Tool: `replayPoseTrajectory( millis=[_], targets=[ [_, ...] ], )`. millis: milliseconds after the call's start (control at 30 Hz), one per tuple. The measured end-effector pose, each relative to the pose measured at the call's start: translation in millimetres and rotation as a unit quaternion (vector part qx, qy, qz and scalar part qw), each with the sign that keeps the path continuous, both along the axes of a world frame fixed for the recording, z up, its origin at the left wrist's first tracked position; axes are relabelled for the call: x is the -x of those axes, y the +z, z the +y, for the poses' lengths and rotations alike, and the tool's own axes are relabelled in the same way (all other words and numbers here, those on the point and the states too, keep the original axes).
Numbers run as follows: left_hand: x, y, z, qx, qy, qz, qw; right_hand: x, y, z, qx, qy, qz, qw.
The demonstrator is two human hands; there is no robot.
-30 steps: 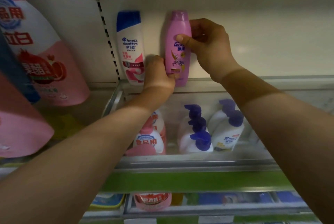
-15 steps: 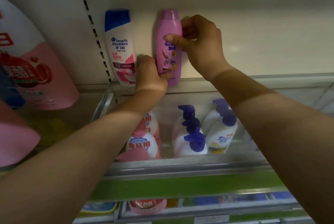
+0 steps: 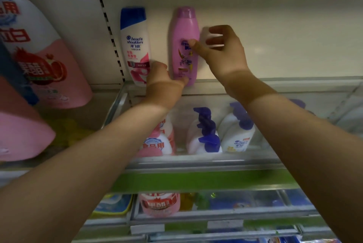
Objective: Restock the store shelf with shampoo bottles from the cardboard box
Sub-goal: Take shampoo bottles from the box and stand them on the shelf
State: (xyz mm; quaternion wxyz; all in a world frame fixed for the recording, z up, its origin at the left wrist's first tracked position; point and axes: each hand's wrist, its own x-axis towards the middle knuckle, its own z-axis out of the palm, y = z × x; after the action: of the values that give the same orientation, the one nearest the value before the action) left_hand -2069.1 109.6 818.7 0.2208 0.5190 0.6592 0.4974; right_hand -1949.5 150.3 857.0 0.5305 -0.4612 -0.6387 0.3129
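Pink bottle point(image 3: 184, 46) upright | both hands touching, maybe | shelf point(image 3: 294, 83) right open

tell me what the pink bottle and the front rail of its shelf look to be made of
Pink bottle: looks like opaque moulded plastic with a smooth satin sheen, a printed label and a slightly darker cap.
Front rail: apparently clear acrylic or glass, since the shelf edge and the bottles below show through it; which of the two I cannot tell.

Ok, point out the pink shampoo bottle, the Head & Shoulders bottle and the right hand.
pink shampoo bottle point(image 3: 183, 30), head view, upper body.
Head & Shoulders bottle point(image 3: 135, 46), head view, front label.
right hand point(image 3: 225, 54), head view, back of hand.
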Motion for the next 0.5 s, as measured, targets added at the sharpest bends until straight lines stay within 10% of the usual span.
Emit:
replayPoseTrajectory(
  millis=[500],
  targets=[
    [-50.5,28.1,-158.3,0.01,0.005,-0.105,0.994,-55.2,2.0,-147.5,0.042,0.094,0.029,0.994]
  ],
)
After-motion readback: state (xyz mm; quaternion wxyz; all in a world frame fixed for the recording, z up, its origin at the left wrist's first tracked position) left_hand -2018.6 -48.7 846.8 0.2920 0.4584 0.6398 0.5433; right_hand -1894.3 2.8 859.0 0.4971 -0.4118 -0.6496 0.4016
